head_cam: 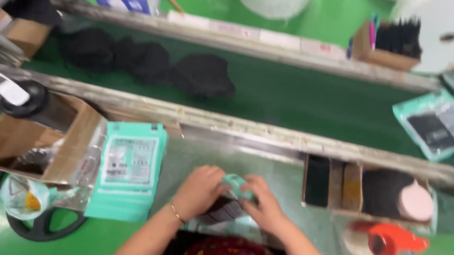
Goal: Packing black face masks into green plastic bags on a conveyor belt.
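My left hand (199, 191) and my right hand (265, 205) meet at the near edge of the worktable and both grip a teal pouch (233, 184) with a dark window. The pouch sits between the fingers and is mostly covered by them. A thin bracelet circles my left wrist. A stack of flat teal pouches (129, 169) lies just left of my left hand. Beyond the metal rail, several black items (151, 62) rest in a row on the green conveyor belt (304, 101).
An open cardboard box (37, 134) stands at the left. A small divided box (336, 183) with dark items sits at the right, with a red tape dispenser (388, 240) in front of it. More teal pouches (440, 128) lie at the far right.
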